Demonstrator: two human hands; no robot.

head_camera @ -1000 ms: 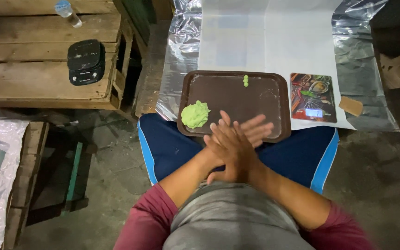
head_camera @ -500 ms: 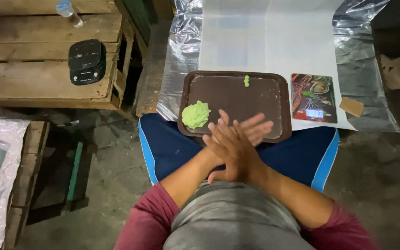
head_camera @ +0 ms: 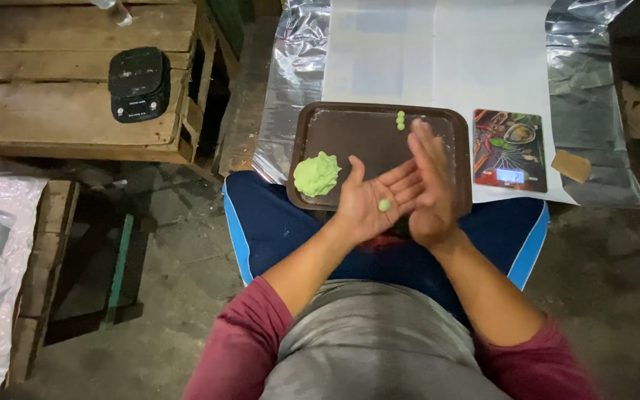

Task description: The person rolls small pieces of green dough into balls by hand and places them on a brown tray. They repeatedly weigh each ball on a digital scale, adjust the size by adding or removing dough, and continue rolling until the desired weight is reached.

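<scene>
Green dough ball (head_camera: 384,205) on spread left palm (head_camera: 370,201), right hand (head_camera: 431,185) spread beside, brown tray (head_camera: 350,133)

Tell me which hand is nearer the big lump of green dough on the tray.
Left. The left hand, palm up with a small green ball on it, sits just right of the green dough lump on the brown tray. The right hand stands beyond the left, farther from the lump.

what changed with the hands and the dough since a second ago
The hands were pressed together, one over the other. Now they have parted: the left hand lies palm up with a small green ball on it, and the right hand has lifted off edge-on. The dough lump, tray and scale stayed put.
</scene>
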